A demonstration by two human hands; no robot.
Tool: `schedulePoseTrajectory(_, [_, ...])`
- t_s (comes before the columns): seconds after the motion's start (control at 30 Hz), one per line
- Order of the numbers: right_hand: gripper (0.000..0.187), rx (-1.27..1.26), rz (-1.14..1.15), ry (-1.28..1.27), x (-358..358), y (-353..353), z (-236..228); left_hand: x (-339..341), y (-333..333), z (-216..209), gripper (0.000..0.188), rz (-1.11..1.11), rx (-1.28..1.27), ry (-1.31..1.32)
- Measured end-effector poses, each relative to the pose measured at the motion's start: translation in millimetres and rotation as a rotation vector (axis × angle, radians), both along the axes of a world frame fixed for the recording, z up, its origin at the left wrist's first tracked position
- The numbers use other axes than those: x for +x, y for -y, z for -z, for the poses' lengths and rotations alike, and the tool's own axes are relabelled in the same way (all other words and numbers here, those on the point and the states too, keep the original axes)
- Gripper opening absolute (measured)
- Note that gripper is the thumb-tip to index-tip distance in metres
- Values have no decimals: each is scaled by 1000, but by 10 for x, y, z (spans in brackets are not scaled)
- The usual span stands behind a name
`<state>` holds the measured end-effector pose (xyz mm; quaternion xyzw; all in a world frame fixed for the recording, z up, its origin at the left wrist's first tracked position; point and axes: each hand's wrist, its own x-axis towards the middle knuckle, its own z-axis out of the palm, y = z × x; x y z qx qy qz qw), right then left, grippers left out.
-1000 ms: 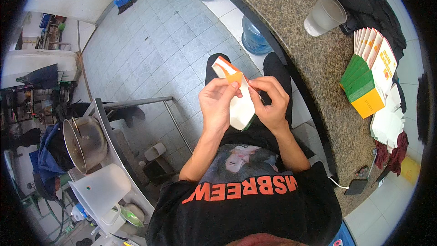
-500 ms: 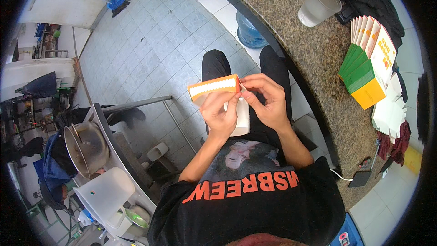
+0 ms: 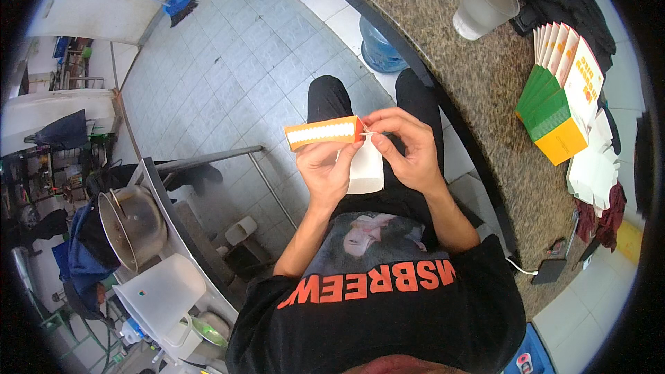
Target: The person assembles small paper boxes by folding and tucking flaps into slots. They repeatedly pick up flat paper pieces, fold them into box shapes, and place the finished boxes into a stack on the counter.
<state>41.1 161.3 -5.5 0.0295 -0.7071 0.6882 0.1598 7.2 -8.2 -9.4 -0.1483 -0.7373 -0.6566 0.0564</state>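
Above my lap is a small paperboard carton, orange on its outer side with a white zigzag band. A white panel of it hangs down toward me. My left hand is closed on the carton's near edge, thumb pointing up along the white panel. At the carton's right corner, my right hand pinches a small flap between thumb and fingers. The part of the carton behind my left fingers is hidden.
On the granite counter to my right stand a clear plastic cup, a fanned stack of green, yellow and white cartons, white cartons and a black device. A metal rack with a pot is at left.
My left hand has shifted slightly left, and the carton has tilted a little. More of the white panel shows between my hands. My right hand stays at the corner.
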Motion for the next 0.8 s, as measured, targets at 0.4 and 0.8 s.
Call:
schedulePoseTrajectory(0.4, [11, 122, 40, -53, -58, 40, 54, -42, -17, 107, 16, -29, -25, -91])
schedulePoseTrajectory(0.8, [14, 170, 159, -140, -77, 123, 60, -96, 56, 270, 17, 1, 268, 197])
